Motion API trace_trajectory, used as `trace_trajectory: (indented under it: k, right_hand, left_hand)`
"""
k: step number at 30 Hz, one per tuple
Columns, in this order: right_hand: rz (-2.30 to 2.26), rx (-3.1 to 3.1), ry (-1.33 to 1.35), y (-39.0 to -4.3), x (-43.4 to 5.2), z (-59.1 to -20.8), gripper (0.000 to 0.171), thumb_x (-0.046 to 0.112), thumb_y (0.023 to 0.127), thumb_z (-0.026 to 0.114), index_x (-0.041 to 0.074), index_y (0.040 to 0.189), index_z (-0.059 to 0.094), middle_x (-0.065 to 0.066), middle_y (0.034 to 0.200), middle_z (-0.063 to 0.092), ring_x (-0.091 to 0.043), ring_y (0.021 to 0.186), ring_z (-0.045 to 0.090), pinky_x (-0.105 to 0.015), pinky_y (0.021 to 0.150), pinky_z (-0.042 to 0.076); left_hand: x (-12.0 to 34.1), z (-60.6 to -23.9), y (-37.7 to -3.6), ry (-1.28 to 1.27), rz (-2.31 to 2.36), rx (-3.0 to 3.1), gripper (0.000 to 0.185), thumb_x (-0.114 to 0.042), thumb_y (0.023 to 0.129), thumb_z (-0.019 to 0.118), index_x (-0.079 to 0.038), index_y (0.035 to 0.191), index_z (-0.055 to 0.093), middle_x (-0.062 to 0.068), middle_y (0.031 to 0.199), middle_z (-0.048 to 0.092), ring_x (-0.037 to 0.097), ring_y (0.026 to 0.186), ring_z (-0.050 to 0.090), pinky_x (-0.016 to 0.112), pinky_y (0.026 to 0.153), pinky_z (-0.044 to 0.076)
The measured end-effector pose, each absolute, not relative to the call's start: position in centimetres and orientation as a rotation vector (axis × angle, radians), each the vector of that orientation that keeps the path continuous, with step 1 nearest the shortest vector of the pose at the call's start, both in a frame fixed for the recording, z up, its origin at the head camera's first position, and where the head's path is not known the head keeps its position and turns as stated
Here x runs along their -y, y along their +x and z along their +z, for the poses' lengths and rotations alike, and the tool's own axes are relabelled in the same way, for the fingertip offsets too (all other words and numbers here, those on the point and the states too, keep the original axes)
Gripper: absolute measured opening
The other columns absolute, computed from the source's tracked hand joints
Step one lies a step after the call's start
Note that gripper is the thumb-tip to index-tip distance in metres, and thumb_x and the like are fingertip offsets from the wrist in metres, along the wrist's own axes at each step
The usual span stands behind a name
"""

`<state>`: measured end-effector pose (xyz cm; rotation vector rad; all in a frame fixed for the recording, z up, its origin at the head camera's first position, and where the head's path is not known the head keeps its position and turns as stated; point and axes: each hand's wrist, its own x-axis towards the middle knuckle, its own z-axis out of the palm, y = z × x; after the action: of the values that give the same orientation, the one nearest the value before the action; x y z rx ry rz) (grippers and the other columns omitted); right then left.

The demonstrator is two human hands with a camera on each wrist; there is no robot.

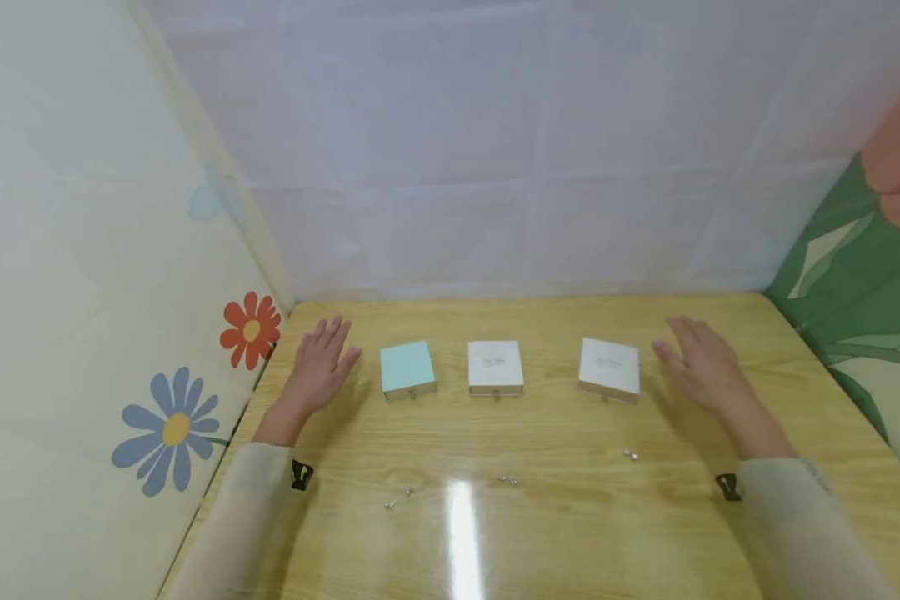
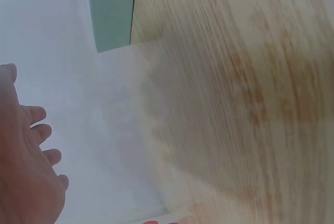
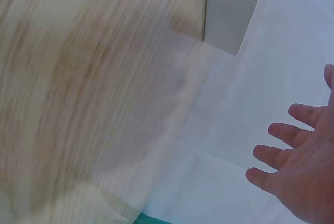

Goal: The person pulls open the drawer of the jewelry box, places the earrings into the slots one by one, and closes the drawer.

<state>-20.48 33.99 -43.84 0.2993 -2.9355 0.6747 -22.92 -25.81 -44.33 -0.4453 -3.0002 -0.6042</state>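
**Three boxes shut, nothing picked up**

We see the left hand (image 1: 318,367) flat and slack just left of the mint box (image 1: 408,369), the right hand (image 1: 703,362) likewise beside the right white box (image 1: 609,368). Small earrings (image 1: 399,498) lie untouched on the near counter (image 1: 555,517). The middle white box (image 1: 495,365) bears faint print, unreadable.

A glossy wooden table (image 1: 570,517) with pale grain fills the lower half of the view, a bright streak of light reflecting off its near edge. A white creased sheet (image 1: 495,150) hangs behind it as a backdrop. The left wall (image 1: 82,250) is cream with a red and a blue flower, and the right wall (image 1: 870,275) shows green leaves and an orange bloom.
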Motion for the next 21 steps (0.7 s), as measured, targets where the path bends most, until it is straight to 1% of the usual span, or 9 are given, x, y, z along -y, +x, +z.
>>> trace_trajectory:
  k: [5, 9, 15, 18, 21]
  right_hand:
    - [0.69, 2.9, 0.34, -20.3, -32.5, -43.2, 0.065, 0.038, 0.112, 0.033, -0.014, 0.15, 0.031, -0.044, 0.149, 0.028, -0.063, 0.138, 0.023, -0.074, 0.114, 0.015]
    - [0.728, 2.911, 0.351, -20.1, -31.3, -42.8, 0.064, 0.038, 0.111, 0.034, -0.014, 0.15, 0.032, -0.042, 0.15, 0.03, -0.062, 0.138, 0.024, -0.073, 0.114, 0.016]
    - [0.807, 2.948, 0.328, -19.9, -29.2, -42.3, 0.065, 0.041, 0.111, 0.034, -0.01, 0.152, 0.032, -0.038, 0.153, 0.031, -0.059, 0.141, 0.025, -0.073, 0.115, 0.017]
    - [0.806, 2.939, 0.345, -20.0, -28.3, -42.1, 0.065, 0.041, 0.111, 0.035, -0.01, 0.151, 0.034, -0.038, 0.152, 0.032, -0.058, 0.14, 0.027, -0.072, 0.115, 0.019]
    - [0.816, 2.943, 0.367, -20.0, -27.5, -41.9, 0.065, 0.04, 0.111, 0.034, -0.01, 0.151, 0.034, -0.038, 0.153, 0.032, -0.058, 0.141, 0.027, -0.071, 0.116, 0.019]
  left_hand:
    - [25.4, -44.2, -22.8, -0.456, -0.611, 2.983, 0.071, -0.053, 0.11, 0.027, -0.006, 0.163, 0.017, 0.015, 0.17, 0.01, 0.038, 0.156, 0.0, 0.061, 0.124, -0.003]
    - [25.0, -44.4, -22.6, -0.484, -0.614, 2.97, 0.071, -0.053, 0.109, 0.026, -0.005, 0.162, 0.02, 0.016, 0.169, 0.013, 0.039, 0.156, 0.002, 0.061, 0.124, -0.001]
    - [24.7, -44.8, -22.3, -0.517, -0.604, 2.954, 0.069, -0.049, 0.11, 0.028, -0.003, 0.161, 0.023, 0.016, 0.168, 0.016, 0.042, 0.155, 0.008, 0.062, 0.124, 0.001]
    - [24.5, -44.8, -22.2, -0.527, -0.613, 2.937, 0.066, -0.046, 0.111, 0.03, -0.002, 0.16, 0.026, 0.017, 0.168, 0.018, 0.042, 0.155, 0.009, 0.062, 0.124, 0.001]
    - [24.3, -44.9, -22.1, -0.545, -0.629, 2.923, 0.064, -0.043, 0.111, 0.032, -0.001, 0.159, 0.027, 0.018, 0.167, 0.02, 0.041, 0.154, 0.01, 0.061, 0.124, 0.002]
